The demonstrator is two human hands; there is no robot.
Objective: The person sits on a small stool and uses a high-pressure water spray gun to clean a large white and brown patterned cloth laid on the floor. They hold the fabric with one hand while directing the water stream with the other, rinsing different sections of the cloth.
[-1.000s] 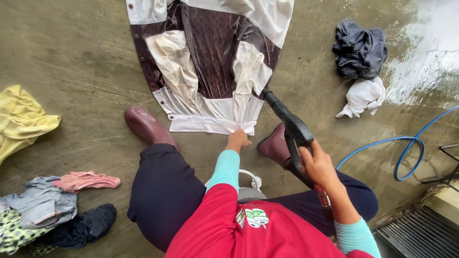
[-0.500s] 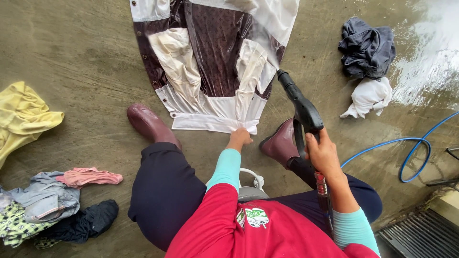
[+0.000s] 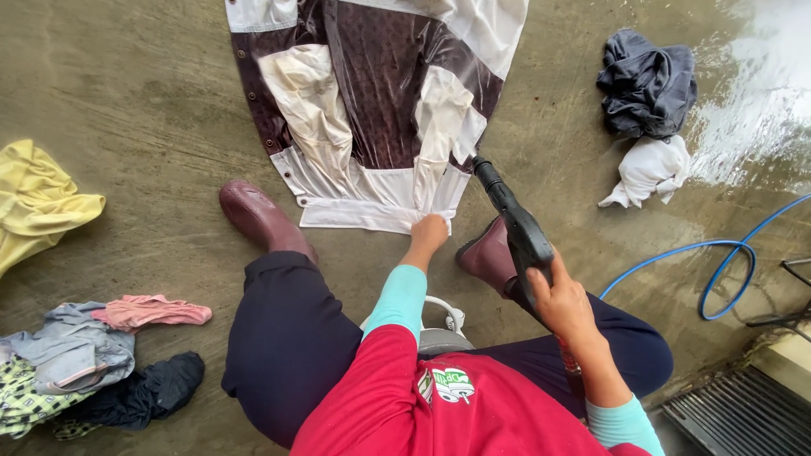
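A wet brown and white shirt (image 3: 372, 110) lies spread flat on the concrete floor in front of me. My left hand (image 3: 428, 232) pinches its white bottom hem at the near edge. My right hand (image 3: 564, 300) grips the handle of a black pressure-washer spray gun (image 3: 514, 224), whose nozzle points at the shirt's lower right side. My maroon rubber boots (image 3: 258, 218) stand on either side of the hem.
A dark blue garment (image 3: 646, 80) and a white cloth (image 3: 646, 171) lie at the right. A yellow cloth (image 3: 38, 203) and a pile of mixed clothes (image 3: 84, 359) lie at the left. A blue hose (image 3: 718, 262) loops at the right near a floor drain grate (image 3: 743, 414).
The spray gun swung right and up, then came back left and lower toward the shirt's hem. My left hand shifted slightly up along the hem.
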